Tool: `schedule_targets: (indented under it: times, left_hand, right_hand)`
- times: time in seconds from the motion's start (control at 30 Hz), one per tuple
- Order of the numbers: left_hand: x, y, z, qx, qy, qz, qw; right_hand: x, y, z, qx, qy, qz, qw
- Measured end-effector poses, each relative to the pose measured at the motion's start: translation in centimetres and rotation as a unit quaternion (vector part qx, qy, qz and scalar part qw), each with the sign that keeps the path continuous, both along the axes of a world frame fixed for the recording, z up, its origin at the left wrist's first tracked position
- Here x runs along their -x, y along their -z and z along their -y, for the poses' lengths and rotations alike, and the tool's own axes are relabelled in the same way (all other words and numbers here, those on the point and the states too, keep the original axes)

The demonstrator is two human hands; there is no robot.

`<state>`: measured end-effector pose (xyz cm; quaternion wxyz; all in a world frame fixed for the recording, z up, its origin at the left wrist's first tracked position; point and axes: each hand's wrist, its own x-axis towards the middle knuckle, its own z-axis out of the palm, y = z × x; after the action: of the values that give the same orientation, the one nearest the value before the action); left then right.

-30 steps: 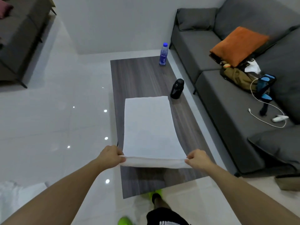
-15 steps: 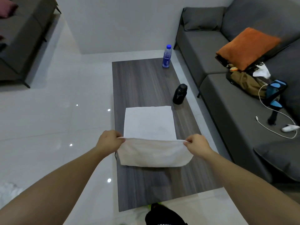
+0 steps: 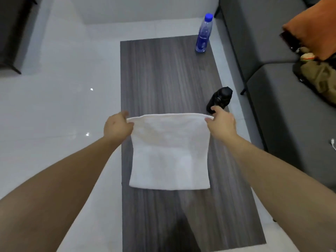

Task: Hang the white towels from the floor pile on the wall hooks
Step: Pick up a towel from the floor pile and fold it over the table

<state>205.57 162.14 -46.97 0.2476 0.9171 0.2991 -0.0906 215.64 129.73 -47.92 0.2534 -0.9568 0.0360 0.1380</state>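
White towel (image 3: 170, 153) between left hand (image 3: 117, 127) and right hand (image 3: 221, 124), corners pinched.

One head-worn camera looks steeply down, close over the table (image 3: 163, 70)

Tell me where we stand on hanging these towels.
Done: nothing shows as hung; no hooks are in view. In hand: one white towel lies folded over on the table, left hand and right hand pinching its far corners. Left: carrying it to a hook, plus any remaining towels, unseen here.
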Motion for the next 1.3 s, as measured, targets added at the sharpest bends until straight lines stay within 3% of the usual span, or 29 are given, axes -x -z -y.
schedule_targets:
  times: [0.17,0.33,0.53,0.67,0.73,0.8,0.97,1.17,1.3]
  left_hand:
    - [4.2,7.8,0.4,0.050,-0.010,-0.124,0.991]
    - [11.8,13.7,2.0,0.124,-0.087,-0.218,0.964]
    - [18.1,17.0,4.0,0.277,-0.237,-0.204,0.909]
    - [18.2,16.9,4.3,0.308,-0.305,-0.199,0.879]
    - [18.3,16.1,4.4,0.323,-0.317,-0.196,0.870]
    - [18.7,14.7,4.4,0.337,-0.333,-0.165,0.865]
    - [19.7,8.5,3.2,0.369,-0.381,-0.030,0.847]
    - [23.4,-4.0,-2.1,0.386,-0.376,0.127,0.833]
    - [29.7,-13.7,-7.0,0.406,-0.380,0.241,0.796]
  right_hand:
    - [5.5,7.8,1.6,-0.012,0.031,-0.118,0.992]
    - [13.5,15.0,4.3,-0.003,0.116,-0.309,0.944]
    - [18.7,17.6,5.2,-0.027,0.219,-0.303,0.927]
    - [19.2,17.4,5.3,-0.214,0.360,-0.367,0.830]
    - [19.7,16.6,5.2,-0.252,0.368,-0.393,0.804]
    - [20.5,15.7,4.7,-0.264,0.370,-0.389,0.802]
    - [21.8,9.3,2.4,-0.336,0.409,-0.297,0.795]
    - [23.4,-3.5,-3.1,-0.408,0.364,-0.175,0.819]
    - [26.7,-13.3,-9.5,-0.447,0.234,-0.095,0.858]
